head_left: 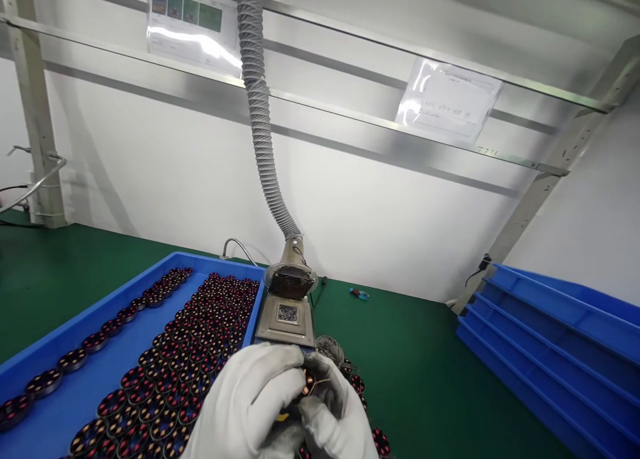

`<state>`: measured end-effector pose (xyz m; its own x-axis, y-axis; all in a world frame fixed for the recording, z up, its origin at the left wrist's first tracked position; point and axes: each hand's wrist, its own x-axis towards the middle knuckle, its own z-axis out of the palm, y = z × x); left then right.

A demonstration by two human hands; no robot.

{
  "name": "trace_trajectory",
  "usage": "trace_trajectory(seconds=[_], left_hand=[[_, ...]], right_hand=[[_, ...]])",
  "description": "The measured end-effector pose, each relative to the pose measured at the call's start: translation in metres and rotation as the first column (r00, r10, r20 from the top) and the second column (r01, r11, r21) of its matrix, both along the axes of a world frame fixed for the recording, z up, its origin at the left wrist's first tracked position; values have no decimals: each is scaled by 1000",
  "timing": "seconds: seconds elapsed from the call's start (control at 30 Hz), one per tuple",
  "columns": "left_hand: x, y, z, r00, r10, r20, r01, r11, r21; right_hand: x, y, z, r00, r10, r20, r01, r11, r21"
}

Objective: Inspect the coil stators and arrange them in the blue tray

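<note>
My left hand (250, 402), in a white glove, is closed at the bottom centre, its fingers bent against the right hand. My right hand (337, 412), gloved with greyed fingertips, pinches the same small round part (309, 381), dark with copper-coloured windings and a thin wire sticking out. The fingers cover most of this part. A bit of yellow shows between the hands. Just beyond them stands a metal device (287, 314) with a square speckled opening, below the hood (291, 280) of a grey flexible duct (260, 112).
Left of the hands, a blue tray (75, 379) holds several round dark parts with red and copper windings. More such parts (381, 440) lie right of the hands. Stacked blue trays (550, 352) stand at the right. Small cutters (359, 293) lie on the green table (425, 365).
</note>
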<state>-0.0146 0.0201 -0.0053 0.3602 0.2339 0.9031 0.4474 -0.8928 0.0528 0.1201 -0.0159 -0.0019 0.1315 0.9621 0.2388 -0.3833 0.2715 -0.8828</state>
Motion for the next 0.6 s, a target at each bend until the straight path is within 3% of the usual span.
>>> trace_trajectory(seconds=[0.07,0.13,0.23,0.3,0.37,0.5,0.53,0.6], left_hand=[[-2,-2,-3,993,-106,42,113,956,-269],[-4,-2,-3,973,-184,138,229,840,-491],[-4,0,0,931,-224,288,362,659,-659],[-4,3,3,894,-227,387,446,545,-711],[-4,7,3,849,-184,496,518,476,-711],[-4,10,2,697,24,716,635,444,-632],[-4,9,2,688,35,725,658,392,-643],[-1,4,5,714,7,700,689,171,-704]], right_hand=[[-4,3,-1,1000,16,-25,-17,1000,-21],[-4,6,-6,999,-14,-40,13,999,-37],[-4,10,-16,995,-72,-75,67,995,-69],[-6,11,-21,992,-80,-96,74,995,-63],[-5,12,-22,992,-58,-113,53,997,-49],[4,12,-19,995,1,-101,-5,999,-45],[7,12,-19,995,15,-94,-19,999,-42],[10,13,-19,996,37,-86,-41,998,-40]])
